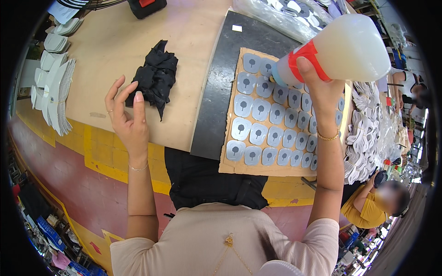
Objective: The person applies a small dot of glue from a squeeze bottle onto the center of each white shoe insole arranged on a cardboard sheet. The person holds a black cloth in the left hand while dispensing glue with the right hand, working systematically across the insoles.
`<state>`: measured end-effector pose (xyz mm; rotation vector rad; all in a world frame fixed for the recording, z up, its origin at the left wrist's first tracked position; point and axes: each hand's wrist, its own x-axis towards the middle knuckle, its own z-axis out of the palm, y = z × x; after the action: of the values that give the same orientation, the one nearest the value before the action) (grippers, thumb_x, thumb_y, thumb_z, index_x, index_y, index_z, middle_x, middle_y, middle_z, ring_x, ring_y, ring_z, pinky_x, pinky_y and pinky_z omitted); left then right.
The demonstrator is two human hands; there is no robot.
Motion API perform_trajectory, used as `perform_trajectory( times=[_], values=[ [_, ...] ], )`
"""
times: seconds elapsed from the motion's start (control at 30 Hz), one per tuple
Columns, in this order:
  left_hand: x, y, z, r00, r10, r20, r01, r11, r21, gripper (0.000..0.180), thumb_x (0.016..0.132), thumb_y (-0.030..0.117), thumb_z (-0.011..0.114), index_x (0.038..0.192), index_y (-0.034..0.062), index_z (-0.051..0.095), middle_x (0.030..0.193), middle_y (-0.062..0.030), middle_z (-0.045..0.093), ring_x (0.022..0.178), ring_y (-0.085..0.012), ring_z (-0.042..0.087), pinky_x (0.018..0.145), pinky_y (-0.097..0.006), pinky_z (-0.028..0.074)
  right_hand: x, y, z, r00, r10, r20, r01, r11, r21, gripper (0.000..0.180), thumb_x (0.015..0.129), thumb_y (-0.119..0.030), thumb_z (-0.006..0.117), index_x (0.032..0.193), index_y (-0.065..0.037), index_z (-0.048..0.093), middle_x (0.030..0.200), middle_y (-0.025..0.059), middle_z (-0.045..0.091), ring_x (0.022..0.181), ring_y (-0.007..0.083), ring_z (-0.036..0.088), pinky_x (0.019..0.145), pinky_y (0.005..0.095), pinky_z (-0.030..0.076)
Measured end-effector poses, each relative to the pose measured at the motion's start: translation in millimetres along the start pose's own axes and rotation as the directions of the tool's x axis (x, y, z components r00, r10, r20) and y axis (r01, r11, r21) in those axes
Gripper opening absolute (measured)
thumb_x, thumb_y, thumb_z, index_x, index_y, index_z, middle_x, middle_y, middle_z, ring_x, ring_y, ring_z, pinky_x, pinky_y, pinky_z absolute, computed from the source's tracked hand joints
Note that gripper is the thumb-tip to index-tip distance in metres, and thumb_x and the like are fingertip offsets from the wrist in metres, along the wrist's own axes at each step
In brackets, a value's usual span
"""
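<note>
My right hand (317,87) is wrapped round a translucent plastic squeeze bottle (352,50) with red tape about it. The bottle is tipped, its blue-capped nozzle low over the pieces at the board's far side. Rows of light grey, rounded pieces (261,109), each with a dark tree-like mark, lie on a brown cardboard sheet (230,169). My left hand (129,115) has its fingers apart beside a crumpled heap of black fabric pieces (159,78). The fingertips are at the heap's near left edge; whether they touch it I cannot tell. Nothing shows in that hand.
The cardboard overlaps a black mat (207,124) on the tan table (193,27). White cut pieces (57,92) are stacked at the left. Plastic-wrapped pieces (294,18) lie at the far side, white bundles (361,133) at the right. A person in yellow (368,207) sits at the right.
</note>
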<state>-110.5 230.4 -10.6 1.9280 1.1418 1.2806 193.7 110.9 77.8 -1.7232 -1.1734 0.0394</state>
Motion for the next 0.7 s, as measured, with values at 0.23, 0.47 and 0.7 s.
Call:
perform_trajectory(
  times=[0.23,0.47,0.7],
  values=[
    [-1,1,0,1.0,-0.009,-0.009,0.009,1.0,-0.004,0.019,0.09,0.008,0.06,0.108,0.0038,0.065,0.128,-0.0118,0.052,0.122,-0.0249,0.047,0.102,-0.036,0.036,-5,-1,-21,0.993,0.107,-0.054,-0.101,0.988,0.113,0.05,0.074,-0.033,0.083,0.105,0.0,0.062,0.099,0.0088,0.066,0.089,0.0165,0.064,0.078,0.03,0.053],
    [1,-1,0,1.0,0.025,0.009,-0.025,0.999,0.038,0.019,0.09,0.008,0.06,0.107,0.0036,0.065,0.128,-0.0115,0.052,0.122,-0.0247,0.047,0.102,-0.037,0.036,-17,28,-28,0.969,0.166,-0.182,-0.073,0.9,0.429,0.059,0.079,-0.04,0.078,0.117,-0.001,0.055,0.11,0.009,0.063,0.101,0.0184,0.062,0.089,0.0341,0.052],
    [-2,1,0,1.0,-0.009,-0.01,0.009,1.0,0.001,0.018,0.09,0.009,0.06,0.107,0.0038,0.065,0.128,-0.011,0.052,0.121,-0.0243,0.047,0.101,-0.036,0.037,29,4,-64,0.889,0.003,-0.458,0.308,0.736,0.603,0.089,0.069,-0.069,0.066,0.124,-0.002,0.046,0.123,0.0131,0.057,0.118,0.026,0.056,0.102,0.0423,0.048]
  ],
)
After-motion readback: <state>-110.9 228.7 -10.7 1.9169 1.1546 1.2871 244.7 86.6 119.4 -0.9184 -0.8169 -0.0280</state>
